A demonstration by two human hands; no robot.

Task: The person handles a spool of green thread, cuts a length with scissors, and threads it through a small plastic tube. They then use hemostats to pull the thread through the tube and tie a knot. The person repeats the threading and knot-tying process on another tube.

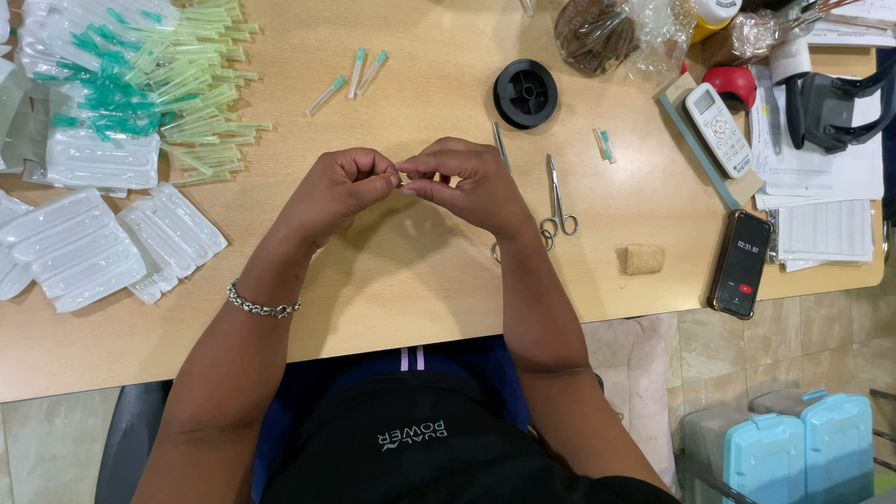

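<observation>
— Head view: wooden table (420, 280), heap of green-capped needles (159, 84) far left, scissors (558, 201) right of my hands. See them?
— Yes. Left hand (336, 191) and right hand (462, 182) meet mid-table, fingertips pinched on something too tiny to identify; I judge it light, thin, slippery, best pinched endwise.

Both hands raised just above the table (420, 280), fingertips meeting at centre. Left hand (341, 187) curled, thumb and forefinger pinched. Right hand (462, 182) curled likewise, its pinch touching the left's. Item between the fingers (399, 173) too small to identify. Metal scissors (558, 201) lie flat just beside the right hand.
</observation>
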